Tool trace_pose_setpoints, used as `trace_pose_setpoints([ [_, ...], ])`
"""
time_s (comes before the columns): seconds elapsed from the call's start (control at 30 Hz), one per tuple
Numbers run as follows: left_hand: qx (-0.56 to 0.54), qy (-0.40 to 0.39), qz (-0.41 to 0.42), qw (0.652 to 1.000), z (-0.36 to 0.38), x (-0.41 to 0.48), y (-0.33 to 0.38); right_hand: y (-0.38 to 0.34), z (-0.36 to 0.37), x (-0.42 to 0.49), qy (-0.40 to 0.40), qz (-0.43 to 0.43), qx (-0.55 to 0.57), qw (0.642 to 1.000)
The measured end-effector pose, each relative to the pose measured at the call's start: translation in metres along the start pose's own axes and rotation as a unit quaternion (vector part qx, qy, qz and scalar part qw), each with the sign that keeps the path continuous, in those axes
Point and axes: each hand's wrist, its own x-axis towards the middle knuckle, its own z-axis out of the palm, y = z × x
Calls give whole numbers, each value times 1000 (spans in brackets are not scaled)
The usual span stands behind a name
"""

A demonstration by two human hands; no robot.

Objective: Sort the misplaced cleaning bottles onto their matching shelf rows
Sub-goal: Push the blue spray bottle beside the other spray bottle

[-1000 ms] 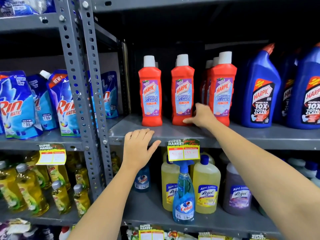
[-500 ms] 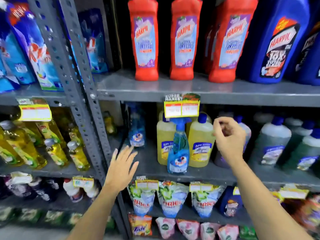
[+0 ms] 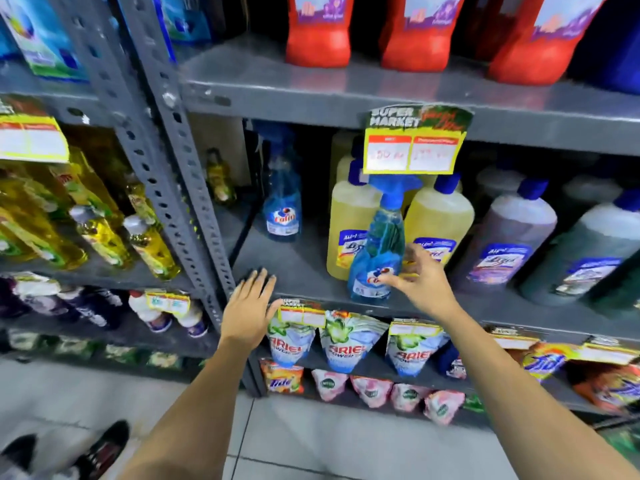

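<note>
A blue Colin spray bottle (image 3: 381,244) stands at the front of the middle shelf (image 3: 304,268), in front of two yellow Lizol bottles (image 3: 349,216). My right hand (image 3: 420,280) is open at the spray bottle's lower right side, fingers spread around its base, touching or nearly so. A second Colin spray bottle (image 3: 282,202) stands further back on the left. My left hand (image 3: 247,308) is open and flat at the shelf's front edge, holding nothing. Red Harpic bottles (image 3: 317,32) stand on the shelf above.
Purple and green Lizol bottles (image 3: 509,244) fill the shelf's right side. A price tag (image 3: 412,150) hangs over the spray bottle's nozzle. Ariel pouches (image 3: 346,344) hang below. A grey perforated upright (image 3: 162,140) divides off yellow bottles (image 3: 93,220) at left. Shoes (image 3: 100,448) stand on the tiled floor.
The view has dropped from the Harpic shelf to the shelf below. My right hand has come down from the red bottles to the front Colin spray bottle. My left hand lowered to the middle shelf's edge.
</note>
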Motion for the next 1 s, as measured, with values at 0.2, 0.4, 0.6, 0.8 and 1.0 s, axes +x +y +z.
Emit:
trace_pose_setpoints([
  [0.2, -27, 30, 3, 999, 7, 0, 4, -2, 20, -1, 10, -15, -38, 999],
  [0.4, -52, 41, -5, 998, 8, 0, 4, -24, 57, 1, 30, -33, -79, 996],
  [0.6, -60, 66, 1, 996, 13, 2, 0, -49, 95, 2, 60, -30, -90, 994],
  [0.8, -62, 76, 1, 995, 17, 4, -1, -66, 127, 11, 67, -35, -90, 993],
  [1.0, -64, 92, 0, 994, 18, 4, 0, -84, 151, 29, 69, -26, -129, 989],
])
